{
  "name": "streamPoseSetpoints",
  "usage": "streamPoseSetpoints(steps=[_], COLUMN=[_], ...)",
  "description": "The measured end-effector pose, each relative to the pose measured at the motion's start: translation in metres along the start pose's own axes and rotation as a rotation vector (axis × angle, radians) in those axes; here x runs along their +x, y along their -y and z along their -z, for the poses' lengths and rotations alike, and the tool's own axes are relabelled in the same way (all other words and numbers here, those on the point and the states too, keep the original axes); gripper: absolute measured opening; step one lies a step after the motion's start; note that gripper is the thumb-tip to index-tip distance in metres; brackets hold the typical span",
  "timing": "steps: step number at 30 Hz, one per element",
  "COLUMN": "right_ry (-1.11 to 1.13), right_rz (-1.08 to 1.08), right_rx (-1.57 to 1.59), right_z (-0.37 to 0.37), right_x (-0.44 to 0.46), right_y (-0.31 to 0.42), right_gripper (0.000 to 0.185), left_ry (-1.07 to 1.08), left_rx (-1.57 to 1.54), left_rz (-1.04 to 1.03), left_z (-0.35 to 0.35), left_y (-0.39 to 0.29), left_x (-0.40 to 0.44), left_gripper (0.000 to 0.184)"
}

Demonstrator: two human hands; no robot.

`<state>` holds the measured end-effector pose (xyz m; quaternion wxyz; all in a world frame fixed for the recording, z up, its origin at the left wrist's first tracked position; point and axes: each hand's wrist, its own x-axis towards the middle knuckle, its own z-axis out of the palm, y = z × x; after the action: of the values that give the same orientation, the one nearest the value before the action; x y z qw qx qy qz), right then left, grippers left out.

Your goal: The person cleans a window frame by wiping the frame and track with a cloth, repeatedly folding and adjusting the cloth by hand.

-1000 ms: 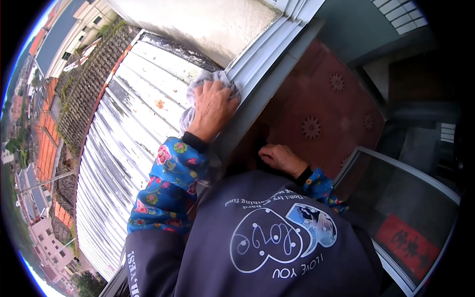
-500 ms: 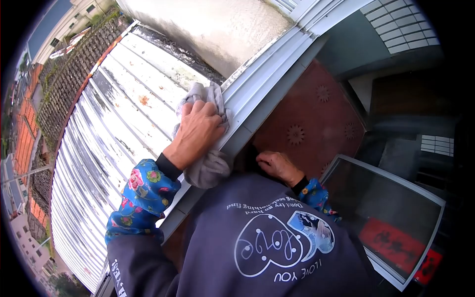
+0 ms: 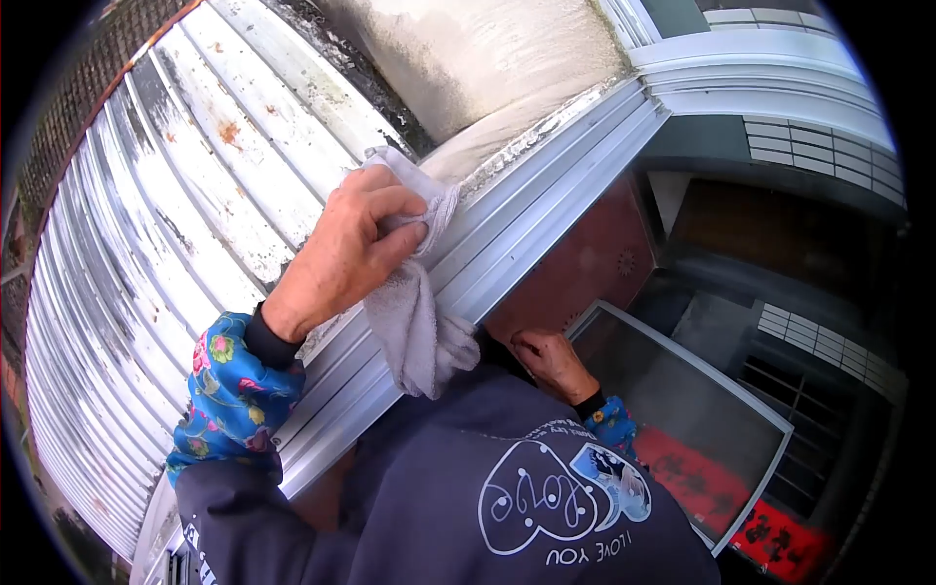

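Observation:
My left hand [image 3: 341,244] grips a grey cloth [image 3: 419,327], pinched between thumb and fingers. Part of the cloth lies at the outer edge of the white metal window track [image 3: 556,210], and its loose end hangs over the track towards my body. On the indoor side, my right hand [image 3: 554,361] is closed, its fingers curled in front of my dark sweatshirt. Whatever those fingers hold, if anything, is hidden.
Outside, a corrugated metal roof [image 3: 127,253] with rust stains slopes off to the left, beside a weathered concrete wall [image 3: 487,58]. Indoors at the right are a framed screen panel [image 3: 682,419], a red printed item [image 3: 780,541] and a reddish-brown patterned surface [image 3: 585,263].
The view has tilted and moved closer to the track. My left hand has turned so its thumb shows, and more cloth hangs down. My right hand stays curled in about the same place.

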<state>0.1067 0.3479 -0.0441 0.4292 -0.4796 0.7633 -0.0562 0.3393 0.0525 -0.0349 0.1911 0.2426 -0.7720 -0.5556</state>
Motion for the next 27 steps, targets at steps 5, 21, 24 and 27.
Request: streamPoseSetpoints(steps=[5, 21, 24, 27], right_ry=[0.076, 0.041, 0.041, 0.015], right_rz=[-0.049, 0.070, 0.046, 0.042], right_rx=[-0.041, -0.005, -0.002, 0.007], right_z=[0.002, 0.004, 0.011, 0.006], right_x=[0.010, 0.022, 0.018, 0.014], right_y=[0.011, -0.003, -0.003, -0.008], right_gripper=[0.017, 0.016, 0.016, 0.017], left_ry=[0.077, 0.257, 0.278, 0.254], left_rx=[-0.543, 0.547, 0.497, 0.422], left_rz=[0.081, -0.279, -0.284, -0.288], left_z=[0.008, -0.042, -0.042, -0.039], left_y=[0.007, -0.021, -0.017, -0.010], left_x=[-0.008, 0.013, 0.015, 0.019], left_gripper=[0.023, 0.014, 0.014, 0.016])
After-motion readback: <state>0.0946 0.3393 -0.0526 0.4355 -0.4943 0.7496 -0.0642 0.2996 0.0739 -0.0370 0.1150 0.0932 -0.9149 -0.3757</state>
